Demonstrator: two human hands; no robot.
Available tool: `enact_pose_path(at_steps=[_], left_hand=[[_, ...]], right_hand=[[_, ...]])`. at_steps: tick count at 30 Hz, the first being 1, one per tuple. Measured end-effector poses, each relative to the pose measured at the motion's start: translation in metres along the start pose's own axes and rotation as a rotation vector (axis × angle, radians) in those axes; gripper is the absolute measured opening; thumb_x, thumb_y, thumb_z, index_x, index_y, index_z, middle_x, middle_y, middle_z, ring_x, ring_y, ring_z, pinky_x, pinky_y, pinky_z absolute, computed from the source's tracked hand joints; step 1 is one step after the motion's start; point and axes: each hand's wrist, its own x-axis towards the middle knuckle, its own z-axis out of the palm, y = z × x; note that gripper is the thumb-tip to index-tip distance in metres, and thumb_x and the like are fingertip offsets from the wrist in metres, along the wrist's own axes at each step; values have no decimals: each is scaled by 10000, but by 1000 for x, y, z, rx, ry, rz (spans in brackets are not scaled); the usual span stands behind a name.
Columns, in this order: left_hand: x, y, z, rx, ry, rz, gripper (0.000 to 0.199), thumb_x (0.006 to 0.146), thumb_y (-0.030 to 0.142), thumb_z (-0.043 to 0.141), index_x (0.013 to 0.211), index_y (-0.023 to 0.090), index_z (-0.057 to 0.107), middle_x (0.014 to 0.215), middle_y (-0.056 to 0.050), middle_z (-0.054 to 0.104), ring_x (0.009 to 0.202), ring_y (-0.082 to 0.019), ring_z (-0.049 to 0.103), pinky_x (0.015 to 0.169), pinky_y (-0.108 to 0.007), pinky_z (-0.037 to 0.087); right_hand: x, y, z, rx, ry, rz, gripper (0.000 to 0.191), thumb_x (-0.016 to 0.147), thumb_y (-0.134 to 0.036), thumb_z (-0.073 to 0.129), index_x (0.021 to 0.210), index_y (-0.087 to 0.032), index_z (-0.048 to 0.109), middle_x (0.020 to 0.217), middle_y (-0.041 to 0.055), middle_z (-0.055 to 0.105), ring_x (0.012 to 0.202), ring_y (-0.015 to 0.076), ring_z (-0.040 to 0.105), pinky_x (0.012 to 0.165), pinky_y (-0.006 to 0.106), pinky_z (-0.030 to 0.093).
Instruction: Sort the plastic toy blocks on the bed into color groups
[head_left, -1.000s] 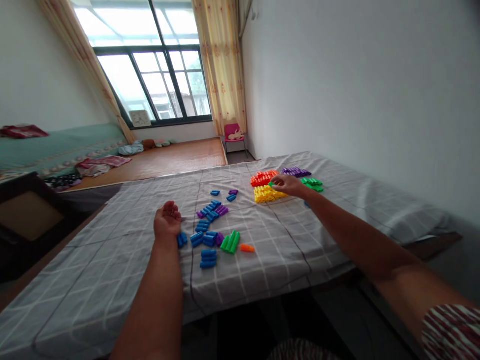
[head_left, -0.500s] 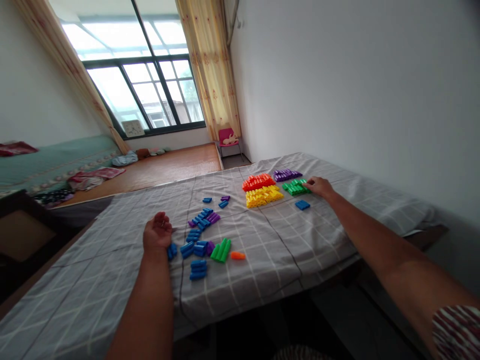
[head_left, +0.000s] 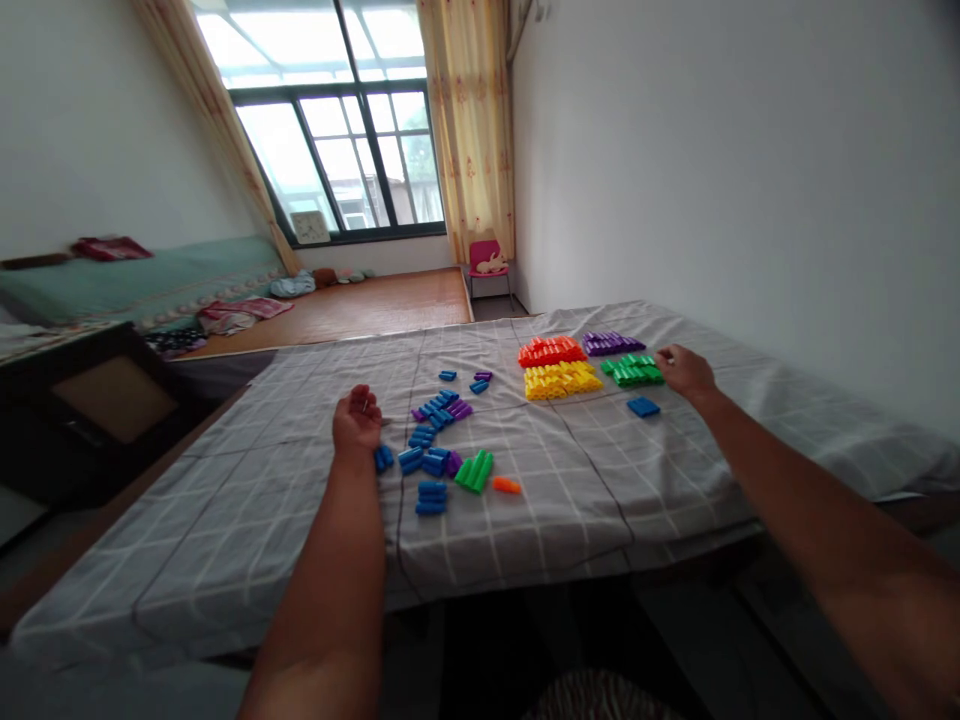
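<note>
Left of centre, the left hand (head_left: 358, 422) is loosely open beside blue pieces (head_left: 384, 458). At centre right, the right hand (head_left: 685, 373) bunches its fingers by the green pile (head_left: 632, 371), perhaps gripping something; I cannot tell.

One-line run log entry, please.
right hand: at green pile, contact unclear; left hand: open, beside blue pieces; yellow pile: before red-orange pile

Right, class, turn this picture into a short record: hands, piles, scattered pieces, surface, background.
Left hand: fingers loosely curled, nearest some blue pieces
Right hand: at the green pile's right end; grip unclear
Other piles: orange-red pile, yellow pile, purple pile
Scattered: more blue pieces, purple pieces, green pieces, orange piece
Surface: grey checked cloth
Background: window, pink chair
</note>
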Motion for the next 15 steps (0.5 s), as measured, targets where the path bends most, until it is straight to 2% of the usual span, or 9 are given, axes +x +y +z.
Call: enact_pose_path(at_steps=[1,3,7,9,12,15], left_hand=[[1,-1,0,-7,4,6,204,857,194,459,781,165,647,686,-9,662,571,-65,592,461,-129,407],[2,-1,0,-19,14,21,195,857,210,470,778,169,643,690,-10,665,567,-61,591,462,-125,396],[3,0,-2,-78,28,32,183,855,227,483,781,168,640,701,0,667,568,-53,596,470,-123,394],[2,2,-4,-116,30,32,181,854,219,481,787,167,641,701,3,668,571,-50,597,473,-120,397],[-1,3,-6,-152,34,29,178,855,211,482,787,171,641,704,4,671,578,-48,600,478,-116,404],[-3,3,-5,-162,30,14,183,863,211,481,787,168,642,706,5,671,584,-48,606,477,-116,406]], right_hand=[[-3,-18,-2,48,23,-84,307,876,-316,473,1035,-146,673,1052,132,699,863,228,651,781,311,465],[-15,-63,-4,176,-17,-306,277,866,-292,497,1025,-149,673,1032,115,702,804,196,647,776,294,472],[-58,-166,-1,424,-293,-703,235,854,-280,539,1004,-172,685,964,72,711,758,161,642,723,268,483],[-85,-208,0,496,-489,-861,245,866,-318,544,1022,-186,680,947,54,708,748,147,641,693,254,480],[-125,-253,-5,439,-728,-1017,350,827,-474,608,1032,-197,669,961,49,696,736,141,637,651,238,462],[-152,-275,-12,236,-738,-1056,540,703,-622,676,1035,-197,665,985,74,681,776,183,640,630,252,443]])
